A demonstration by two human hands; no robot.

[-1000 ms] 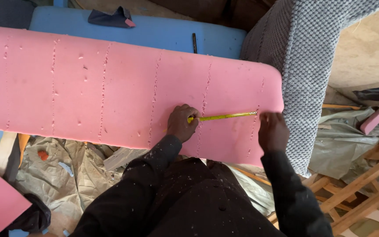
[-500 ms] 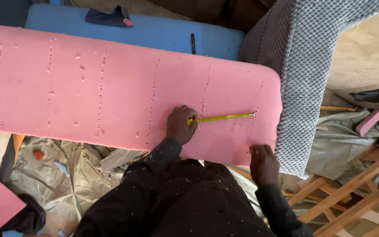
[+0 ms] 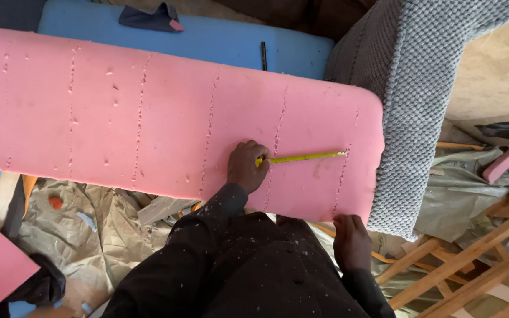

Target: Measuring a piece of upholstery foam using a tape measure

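A long pink foam slab (image 3: 148, 112) with several rows of pitted lines lies across the view. My left hand (image 3: 247, 166) rests on it, closed around a tape measure. Its yellow tape (image 3: 304, 157) runs out to the right, with the tip at a pitted line close to the slab's right end. My right hand (image 3: 351, 241) is below the slab's near edge, off the foam, beside my dark clothing, with the fingers curled and nothing visible in them.
A blue foam pad (image 3: 207, 41) lies behind the slab with a dark cloth (image 3: 151, 17) and a black marker (image 3: 263, 56) on it. Grey knitted fabric (image 3: 407, 106) hangs at the right. Wooden frames (image 3: 478, 253) stand at lower right and crumpled sheeting (image 3: 89, 229) lies below.
My right hand left the slab near the tape's tip and dropped down below the near edge. My left hand and the tape stayed in place.
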